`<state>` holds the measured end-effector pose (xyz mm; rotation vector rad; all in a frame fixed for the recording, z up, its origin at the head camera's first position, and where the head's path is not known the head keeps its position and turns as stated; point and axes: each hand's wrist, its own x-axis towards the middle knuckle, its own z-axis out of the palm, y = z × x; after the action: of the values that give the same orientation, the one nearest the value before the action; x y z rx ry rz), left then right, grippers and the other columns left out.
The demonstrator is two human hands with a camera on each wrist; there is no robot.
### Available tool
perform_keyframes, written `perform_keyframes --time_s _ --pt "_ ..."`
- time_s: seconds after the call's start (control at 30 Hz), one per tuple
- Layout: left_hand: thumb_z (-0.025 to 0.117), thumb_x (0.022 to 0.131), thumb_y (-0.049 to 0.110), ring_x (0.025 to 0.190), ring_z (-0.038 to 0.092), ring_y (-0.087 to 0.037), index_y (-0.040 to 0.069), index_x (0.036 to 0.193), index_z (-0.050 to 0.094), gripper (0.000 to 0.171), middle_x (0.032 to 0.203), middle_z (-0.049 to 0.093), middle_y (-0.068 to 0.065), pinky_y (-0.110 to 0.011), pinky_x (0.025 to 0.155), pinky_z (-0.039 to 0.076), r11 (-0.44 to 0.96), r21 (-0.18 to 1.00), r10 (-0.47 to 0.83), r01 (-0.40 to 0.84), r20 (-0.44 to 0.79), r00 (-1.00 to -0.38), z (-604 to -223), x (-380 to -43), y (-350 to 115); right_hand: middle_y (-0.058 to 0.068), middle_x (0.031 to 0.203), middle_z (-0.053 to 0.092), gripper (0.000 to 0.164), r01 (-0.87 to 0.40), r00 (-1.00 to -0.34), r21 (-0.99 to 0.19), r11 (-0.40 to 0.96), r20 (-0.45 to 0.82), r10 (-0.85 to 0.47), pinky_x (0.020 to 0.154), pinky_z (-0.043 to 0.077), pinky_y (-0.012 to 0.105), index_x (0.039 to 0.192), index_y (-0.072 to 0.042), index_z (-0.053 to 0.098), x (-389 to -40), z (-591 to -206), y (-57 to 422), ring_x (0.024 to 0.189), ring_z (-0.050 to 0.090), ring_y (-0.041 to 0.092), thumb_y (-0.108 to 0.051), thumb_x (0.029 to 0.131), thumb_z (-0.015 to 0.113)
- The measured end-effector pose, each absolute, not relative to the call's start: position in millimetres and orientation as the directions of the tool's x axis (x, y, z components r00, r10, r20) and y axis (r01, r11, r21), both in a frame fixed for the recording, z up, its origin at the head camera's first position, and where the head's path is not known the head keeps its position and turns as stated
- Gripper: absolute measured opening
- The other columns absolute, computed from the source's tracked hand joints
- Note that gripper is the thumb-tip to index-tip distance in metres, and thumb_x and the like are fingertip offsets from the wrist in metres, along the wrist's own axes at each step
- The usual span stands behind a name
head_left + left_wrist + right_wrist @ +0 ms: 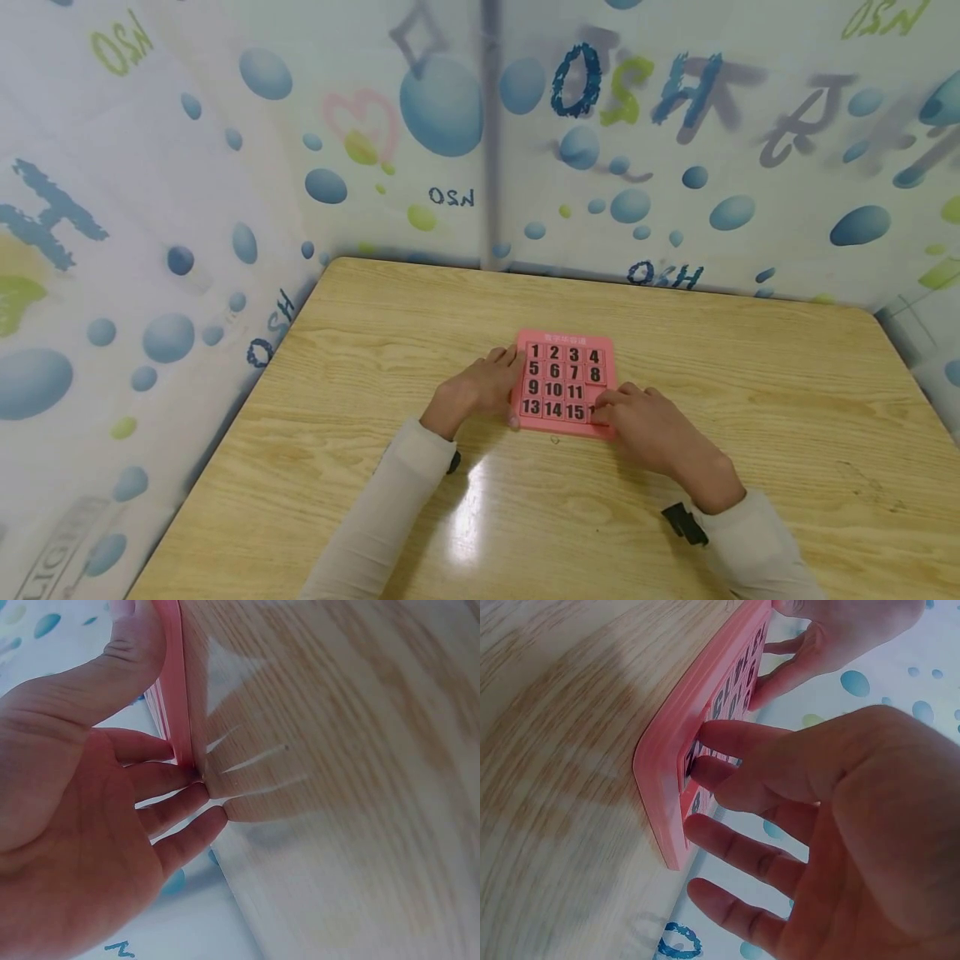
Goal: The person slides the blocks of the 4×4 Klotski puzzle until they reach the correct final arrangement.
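A pink sliding number puzzle (564,382) lies flat on the table, its black numbers reading upright from the head view. Tiles 1 to 15 stand in order, with an open slot below the 8. The left hand (480,385) holds the puzzle's left side, its thumb at the near left corner and its fingers along the edge. With fingertips on the bottom-right tile (690,761), the right hand (652,423) covers most of that tile in the head view. Its other fingers (739,911) spread beside the frame in the right wrist view.
The puzzle rests on a light wood-grain table (750,375) with a glossy surface. Walls (375,167) printed with blue bubbles and lettering rise at the back and left. Each wrist has a dark strap (684,523) at the white sleeve.
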<state>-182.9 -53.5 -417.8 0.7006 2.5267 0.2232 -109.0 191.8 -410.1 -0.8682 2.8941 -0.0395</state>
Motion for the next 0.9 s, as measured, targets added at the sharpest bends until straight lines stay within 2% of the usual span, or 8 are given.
perform_keyframes --time_s 0.3,0.53,0.77,0.9 --pt "0.080 0.079 0.041 0.154 0.005 -0.027 0.007 0.160 0.005 0.115 0.167 0.004 -0.011 -0.043 0.125 0.017 0.849 0.293 0.527 0.439 -0.429 -0.733 -419 -183 -51 0.008 0.127 0.066 0.026 -0.507 -0.854 -0.052 0.861 -0.105 -0.509 0.088 0.052 0.054 0.115 -0.014 0.075 -110 -412 195 0.114 0.059 0.033 -0.004 0.092 0.066" --pt "0.079 0.080 0.041 0.154 0.006 -0.027 0.007 0.160 0.006 0.114 0.167 0.005 -0.011 -0.044 0.125 0.017 0.848 0.289 0.529 0.443 -0.419 -0.738 -419 -183 -50 0.010 0.135 0.061 0.032 -0.491 -0.864 -0.047 0.870 -0.105 -0.493 0.093 0.050 0.059 0.124 -0.011 0.070 -114 -414 196 0.121 0.055 0.037 -0.005 0.093 0.064" --pt "0.079 0.081 0.041 0.154 0.005 -0.027 0.007 0.160 0.004 0.114 0.167 0.002 -0.011 -0.043 0.125 0.015 0.858 0.279 0.514 0.432 -0.437 -0.738 -417 -182 -53 0.010 0.136 0.060 0.035 -0.488 -0.865 -0.071 0.870 -0.097 -0.493 0.095 0.049 0.060 0.127 -0.010 0.068 -117 -419 196 0.124 0.054 0.037 -0.005 0.092 0.066" --pt "0.079 0.081 0.041 0.154 0.005 -0.027 0.006 0.160 0.004 0.114 0.167 0.003 -0.012 -0.043 0.125 0.016 0.857 0.282 0.514 0.431 -0.436 -0.738 -417 -183 -53 0.013 0.135 0.061 0.035 -0.488 -0.869 -0.110 0.866 -0.039 -0.494 0.096 0.048 0.061 0.127 -0.008 0.067 -119 -420 201 0.123 0.055 0.038 -0.008 0.092 0.064"
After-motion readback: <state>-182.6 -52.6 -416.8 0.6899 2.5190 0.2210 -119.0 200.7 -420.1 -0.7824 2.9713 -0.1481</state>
